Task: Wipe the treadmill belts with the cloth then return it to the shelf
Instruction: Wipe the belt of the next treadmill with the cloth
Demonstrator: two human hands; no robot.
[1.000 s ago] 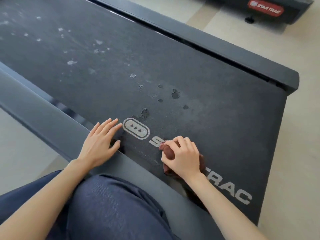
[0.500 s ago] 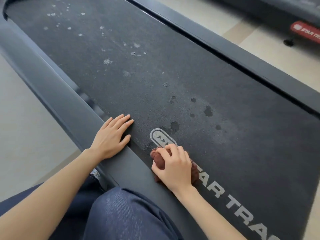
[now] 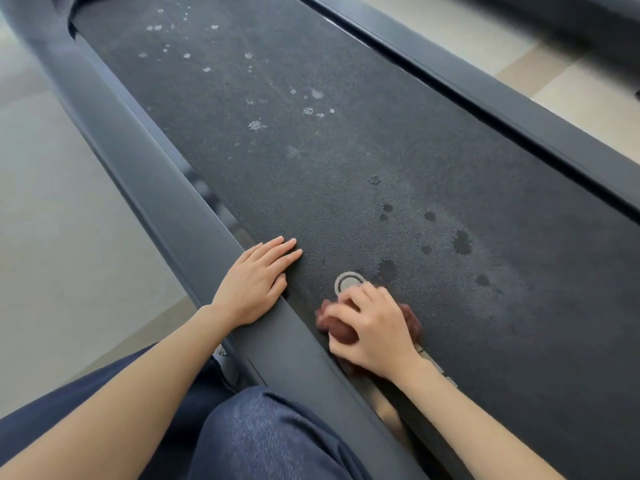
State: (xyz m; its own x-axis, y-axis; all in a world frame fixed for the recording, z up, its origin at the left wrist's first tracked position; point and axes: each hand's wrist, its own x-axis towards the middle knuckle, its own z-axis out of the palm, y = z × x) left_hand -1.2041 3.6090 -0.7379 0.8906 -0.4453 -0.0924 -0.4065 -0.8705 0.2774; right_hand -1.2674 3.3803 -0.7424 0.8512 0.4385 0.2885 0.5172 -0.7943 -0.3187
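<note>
Two hands apart: right hand (image 3: 372, 332), clutching the cloth (image 3: 341, 329), now reaches the oval logo (image 3: 348, 280) (stains (image 3: 462, 241) beyond it await wiping); left hand (image 3: 254, 285) lies flat beside it.

Your left hand (image 3: 254, 282) lies flat, palm down, fingers straight and close together. The heel of the palm rests on the near side rail (image 3: 138, 161), and the fingertips (image 3: 289, 245) reach over its edge onto the belt (image 3: 346, 150). Your right hand (image 3: 372, 329), just beside it at the belt's near edge, is curled over the cloth (image 3: 337, 329) and grips it, knuckles up, slightly blurred. Your left forearm (image 3: 121, 393) comes in bare from the lower left and your right forearm (image 3: 485, 420) from the lower right, with your knee (image 3: 270, 438) between them.
</note>
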